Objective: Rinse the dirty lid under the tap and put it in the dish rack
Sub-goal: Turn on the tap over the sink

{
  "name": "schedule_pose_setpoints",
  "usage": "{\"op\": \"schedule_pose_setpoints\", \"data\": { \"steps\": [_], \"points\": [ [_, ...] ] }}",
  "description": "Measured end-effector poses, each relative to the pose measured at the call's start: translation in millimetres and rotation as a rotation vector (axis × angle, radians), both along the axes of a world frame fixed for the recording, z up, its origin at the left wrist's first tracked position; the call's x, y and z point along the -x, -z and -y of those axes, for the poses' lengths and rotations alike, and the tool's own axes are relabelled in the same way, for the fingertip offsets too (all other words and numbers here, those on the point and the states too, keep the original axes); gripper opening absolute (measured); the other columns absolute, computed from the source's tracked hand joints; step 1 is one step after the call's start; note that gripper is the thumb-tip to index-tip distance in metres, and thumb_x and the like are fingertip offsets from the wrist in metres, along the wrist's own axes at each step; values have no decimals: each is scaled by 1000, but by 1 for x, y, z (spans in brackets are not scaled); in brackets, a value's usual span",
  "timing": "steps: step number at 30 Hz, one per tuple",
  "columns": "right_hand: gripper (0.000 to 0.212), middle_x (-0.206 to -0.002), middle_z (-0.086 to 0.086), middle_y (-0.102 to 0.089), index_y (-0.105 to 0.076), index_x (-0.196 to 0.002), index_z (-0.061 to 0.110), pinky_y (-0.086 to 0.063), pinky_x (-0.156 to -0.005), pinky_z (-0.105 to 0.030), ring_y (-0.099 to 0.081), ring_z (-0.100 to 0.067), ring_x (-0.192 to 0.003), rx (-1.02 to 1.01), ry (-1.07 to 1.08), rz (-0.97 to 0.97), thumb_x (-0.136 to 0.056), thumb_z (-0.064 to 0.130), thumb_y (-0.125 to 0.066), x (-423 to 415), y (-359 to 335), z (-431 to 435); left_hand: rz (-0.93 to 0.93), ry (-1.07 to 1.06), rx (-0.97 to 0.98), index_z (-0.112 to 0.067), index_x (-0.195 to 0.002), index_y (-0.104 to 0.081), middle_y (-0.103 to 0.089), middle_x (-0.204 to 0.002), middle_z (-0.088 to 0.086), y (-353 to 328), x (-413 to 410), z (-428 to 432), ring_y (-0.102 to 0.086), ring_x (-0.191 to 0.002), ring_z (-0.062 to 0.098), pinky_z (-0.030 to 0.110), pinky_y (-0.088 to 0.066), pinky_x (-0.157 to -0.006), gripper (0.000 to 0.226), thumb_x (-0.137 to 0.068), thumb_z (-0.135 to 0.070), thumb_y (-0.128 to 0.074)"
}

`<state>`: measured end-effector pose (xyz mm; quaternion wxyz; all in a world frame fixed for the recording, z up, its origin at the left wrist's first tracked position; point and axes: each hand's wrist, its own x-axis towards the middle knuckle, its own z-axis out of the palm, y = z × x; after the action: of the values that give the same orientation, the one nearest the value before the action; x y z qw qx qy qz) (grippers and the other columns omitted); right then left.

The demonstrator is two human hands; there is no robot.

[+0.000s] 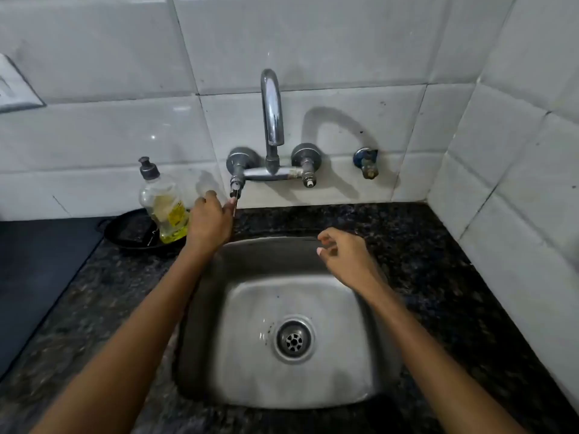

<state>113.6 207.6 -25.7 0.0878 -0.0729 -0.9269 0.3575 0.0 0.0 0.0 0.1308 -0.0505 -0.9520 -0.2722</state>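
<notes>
Hands at the sink, one on the tap lever

Nearest the camera, two bare forearms reach forward over a steel sink (360, 393) set into a dark speckled surface (438, 252). The basin holds nothing but its round drain (294, 340).

The right hand (343, 255) hovers above the back rim of the sink, fingers loosely curled and holding nothing.

Farther back, the left hand (209, 218) is raised to the left tap lever (235, 198), its fingertips closed around the lever's lower end.

Just left of that hand stands a soap bottle (164, 208) with yellow liquid, resting in a black dish (131, 233). Against the tiled wall (344, 42), the curved tap (272, 111) rises between two valves; no water shows at the spout. The lid and the dish rack are not in view.
</notes>
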Motion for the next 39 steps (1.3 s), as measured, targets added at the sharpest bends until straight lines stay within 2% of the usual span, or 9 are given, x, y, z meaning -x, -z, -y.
{"op": "schedule_pose_setpoints", "data": {
  "steps": [8, 10, 13, 15, 20, 24, 27, 32, 39],
  "points": [
    [27, -112, -11, -68, -61, -111, 9, -49, -84, -28, -63, -22, -98, 86, 53, 18, -84, 13, -60, 23, 11, -3, 83, -115, -161, 10, -109, -48, -55, -111, 38, -1, 35, -34, -51, -102, 51, 48, -39, -75, 49, -96, -35, -33],
    [25, -109, -12, -68, -62, -108, 9, -48, -83, -26, -63, -20, -94, 121, 69, 13, -84, 12, -61, 25, 13, -4, 161, -144, -443, 11, -101, -52, -56, -109, 38, 0, 38, -38, -54, -97, 50, 49, -44, -76, 43, -97, -26, -29],
    [24, -107, -12, -70, -64, -107, 10, -47, -84, -24, -63, -19, -93, 125, 88, 25, -83, 12, -61, 26, 16, -6, 526, -133, -1239, -2, -80, -48, -59, -89, 27, 1, 41, -42, -59, -73, 35, 40, -57, -59, 37, -96, -24, -23],
    [24, -106, -12, -70, -64, -107, 10, -46, -83, -24, -64, -19, -96, 124, 100, 44, -83, 12, -61, 24, 16, -6, 612, -122, -1389, -5, -81, -47, -57, -85, 21, 0, 40, -38, -60, -77, 33, 43, -55, -78, 37, -98, -29, -24],
    [23, -103, -10, -70, -64, -107, 8, -42, -77, -19, -57, -11, -85, 133, 59, 45, -84, 12, -60, 11, 8, 5, 696, -32, -989, -3, -124, -41, -53, -107, 23, 4, 22, -12, -55, -97, 34, 49, -48, -82, 41, -98, -31, -26],
    [19, -88, -2, -65, -65, -102, 10, -47, -67, -17, -56, -10, -77, 154, -31, 70, -84, 11, -60, 1, 9, 30, 705, 29, -778, -14, -73, -48, -47, -72, 10, 29, -18, 9, -45, -60, 19, 26, -40, -59, 22, -94, -16, -41],
    [16, -83, 2, -64, -68, -96, 12, -42, -61, -4, -58, -9, -75, 135, -135, 108, -84, 11, -59, -1, 16, 55, 708, 44, -678, -16, -66, -47, -39, -60, 5, 52, -46, 34, -36, -50, 14, 18, -30, -48, 26, -89, -4, -44],
    [17, -76, -6, -72, -63, -68, 24, -58, -74, -39, -68, -23, -73, 137, -204, 222, -79, 16, -54, -6, 26, 111, 609, -88, -537, -13, -84, -63, -58, -73, 6, 60, -90, 88, -56, -69, 23, 35, -49, -68, 12, -86, -17, -52],
    [11, -74, -1, -64, -68, -83, 17, -49, -71, -31, -63, -21, -80, 80, -409, 265, -83, 18, -57, -15, 12, 208, 434, -224, -331, -11, -107, -61, -61, -100, 5, 29, -139, 177, -55, -93, 20, 29, -45, -79, 24, -90, -24, -51]
  ]
}}
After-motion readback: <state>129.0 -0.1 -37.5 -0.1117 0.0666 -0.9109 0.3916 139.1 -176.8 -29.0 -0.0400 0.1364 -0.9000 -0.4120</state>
